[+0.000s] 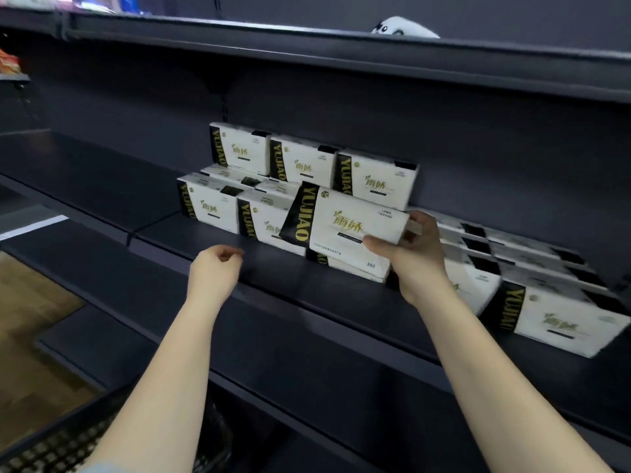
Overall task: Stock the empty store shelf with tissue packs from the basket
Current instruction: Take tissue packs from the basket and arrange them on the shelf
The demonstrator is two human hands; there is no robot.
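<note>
Your right hand (pixel 415 247) grips a tilted tissue pack (pixel 345 223) by its end (easy to slot in); your left hand (pixel 216 268) hangs loose, holding nothing

Basket (pixel 51 445) cut off at the bottom-left corner, white object (pixel 404 28) half hidden behind the upper shelf's (pixel 307 46) front edge, right-end tissue packs (pixel 546 302) blurred, small print unreadable

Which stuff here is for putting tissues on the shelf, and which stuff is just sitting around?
For the job:
- tissue pack held by the right hand
- left hand, empty
- stacked tissue packs
- shelf
- basket

Just sitting around:
- white plush toy on the upper shelf
- colourful packets, far left
</note>
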